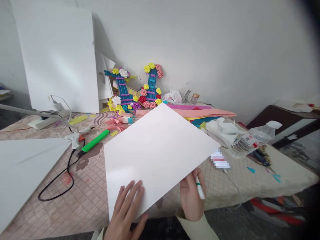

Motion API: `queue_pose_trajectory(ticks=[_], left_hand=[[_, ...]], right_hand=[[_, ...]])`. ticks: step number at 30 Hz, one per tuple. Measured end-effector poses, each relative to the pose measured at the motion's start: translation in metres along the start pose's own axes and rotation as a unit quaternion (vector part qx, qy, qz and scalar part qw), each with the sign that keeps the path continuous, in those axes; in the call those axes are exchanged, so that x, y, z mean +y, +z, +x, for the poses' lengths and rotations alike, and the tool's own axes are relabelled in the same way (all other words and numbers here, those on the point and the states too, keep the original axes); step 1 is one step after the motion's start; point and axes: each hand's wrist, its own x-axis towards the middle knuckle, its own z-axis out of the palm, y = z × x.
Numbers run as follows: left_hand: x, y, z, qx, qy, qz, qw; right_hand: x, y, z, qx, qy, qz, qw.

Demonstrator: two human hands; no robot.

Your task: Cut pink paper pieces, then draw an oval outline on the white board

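Observation:
A large white board (160, 150) lies at an angle over the near part of the table, one corner pointing towards the wall. Its surface looks blank. My left hand (127, 213) rests flat on the near left part of the board, fingers stretched out and thumb below the edge. At the near right edge, my right hand (192, 193) is closed around a white marker (200, 188) with a green band. The curled fingers of this hand meet the board's edge; whether they also grip it, I cannot tell.
Behind the board stand two flower-trimmed blue decorations (151, 85) and coloured paper strips (210, 112). To the left are a green stick-like device (95, 141), a black cable (72, 180), a power strip (48, 119) and another white board (22, 166). A plastic bottle (255, 140) leans at right.

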Motion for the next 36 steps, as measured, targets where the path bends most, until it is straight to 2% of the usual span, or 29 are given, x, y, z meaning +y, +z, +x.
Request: queue_pose_trajectory(ticks=[2, 3, 5, 7, 8, 10, 12, 13, 14, 16, 18, 20, 27, 30, 32, 34, 36], left_hand=[[0.004, -0.003, 0.005, -0.004, 0.019, 0.012, 1.0], [0.004, -0.005, 0.008, -0.007, 0.034, 0.013, 0.999], [0.001, -0.01, 0.016, -0.018, 0.067, -0.005, 0.998], [-0.013, -0.017, 0.028, -0.026, 0.069, -0.042, 0.996], [-0.024, -0.02, 0.035, -0.01, 0.039, -0.059, 0.997], [-0.054, -0.025, 0.053, 0.06, -0.045, -0.082, 0.994], [-0.085, -0.028, 0.072, 0.14, -0.136, -0.132, 0.972], [-0.098, -0.029, 0.08, 0.141, -0.189, -0.182, 0.955], [-0.108, -0.028, 0.087, 0.118, -0.231, -0.271, 0.927], [-0.118, -0.025, 0.096, 0.068, -0.275, -0.42, 0.862], [-0.117, -0.021, 0.099, 0.044, -0.301, -0.498, 0.812], [-0.111, -0.018, 0.099, 0.041, -0.318, -0.523, 0.79], [-0.105, -0.027, 0.096, 0.019, -0.355, -0.57, 0.74], [-0.106, -0.029, 0.082, -0.012, -0.393, -0.56, 0.729], [-0.104, -0.027, 0.066, -0.014, -0.441, -0.534, 0.721], [-0.099, -0.026, 0.048, -0.011, -0.493, -0.544, 0.679], [-0.092, -0.025, 0.032, -0.023, -0.507, -0.59, 0.628]], right_hand=[[-0.009, 0.007, 0.006, 0.0, 0.006, 0.1, 0.995], [-0.011, 0.009, 0.01, -0.004, 0.007, 0.119, 0.993], [-0.016, 0.01, 0.024, -0.01, -0.006, 0.097, 0.995], [-0.021, 0.008, 0.046, -0.005, -0.027, 0.067, 0.997], [-0.026, 0.006, 0.059, -0.009, -0.032, 0.065, 0.997], [-0.036, 0.001, 0.088, -0.023, -0.037, 0.065, 0.997], [-0.046, -0.003, 0.115, -0.052, -0.031, 0.06, 0.996], [-0.049, -0.005, 0.126, -0.066, -0.028, 0.055, 0.996], [-0.05, -0.006, 0.135, -0.076, -0.028, 0.051, 0.995], [-0.046, -0.005, 0.147, -0.087, -0.028, 0.037, 0.995], [-0.036, -0.004, 0.155, -0.087, -0.031, 0.02, 0.996], [-0.025, -0.001, 0.161, -0.081, -0.036, -0.002, 0.996], [-0.009, -0.001, 0.172, -0.081, -0.039, -0.119, 0.989], [-0.004, -0.01, 0.164, -0.093, -0.035, -0.193, 0.976], [0.004, -0.018, 0.154, -0.095, -0.038, -0.246, 0.964], [0.011, -0.026, 0.141, -0.094, -0.043, -0.297, 0.949], [0.018, -0.033, 0.127, -0.097, -0.046, -0.343, 0.933]])
